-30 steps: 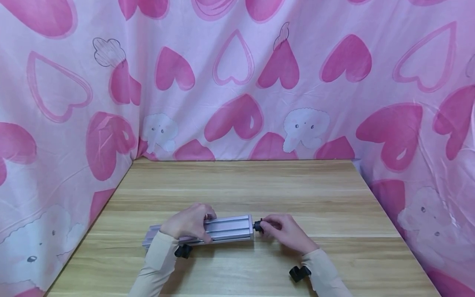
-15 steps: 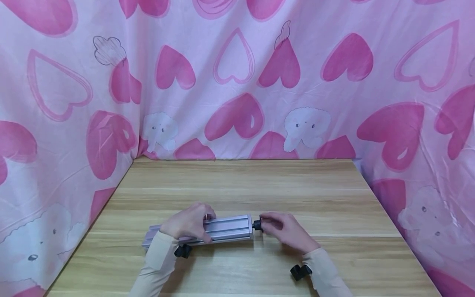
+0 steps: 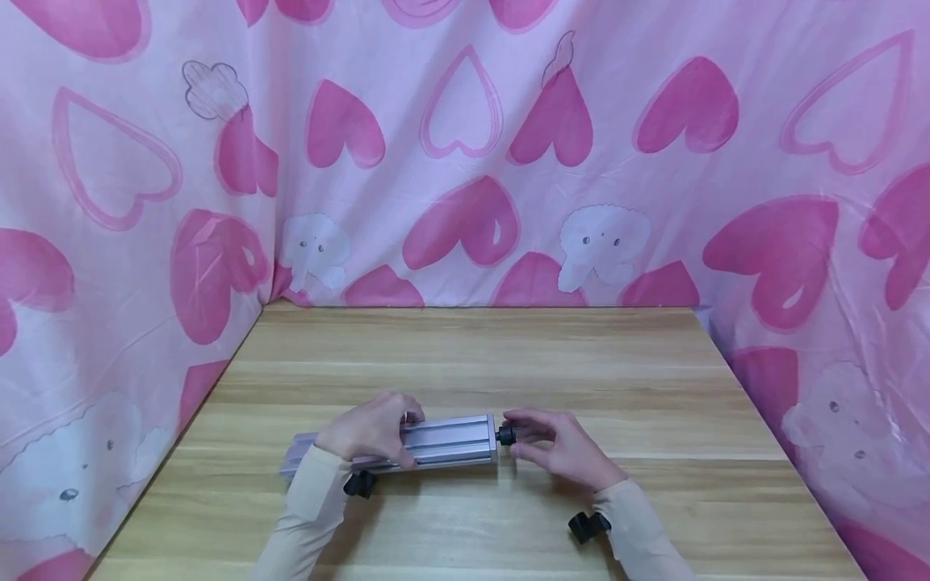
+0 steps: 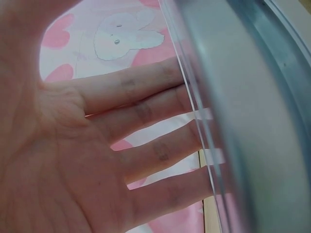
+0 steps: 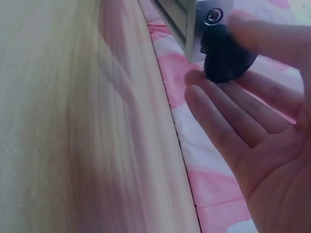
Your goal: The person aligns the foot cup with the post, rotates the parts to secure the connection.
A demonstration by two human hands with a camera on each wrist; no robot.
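A silver grooved aluminium linear slide (image 3: 454, 438) lies tilted slightly up to the right, above the table's near half. My left hand (image 3: 374, 428) grips it across the middle, thumb on the near side and fingers over the far side. In the left wrist view, the fingers (image 4: 155, 145) reach behind the slide's blurred edge (image 4: 243, 111). From the slide's right end plate sticks a black knob (image 3: 506, 436). My right hand (image 3: 567, 448) is around this knob with fingers spread. The right wrist view shows the knob (image 5: 226, 56) between blurred thumb and straight fingers; contact is unclear.
A wood-grain table (image 3: 465, 355) lies under the work. Pink heart-patterned cloth (image 3: 450, 226) hangs behind it and along both sides. Black wrist cameras sit at the left wrist (image 3: 359, 484) and the right wrist (image 3: 588, 526).
The right hand's fingers, pinching the knob a second ago, have spread apart around it. My left hand and the slide have stayed put; the view has tilted slightly down.
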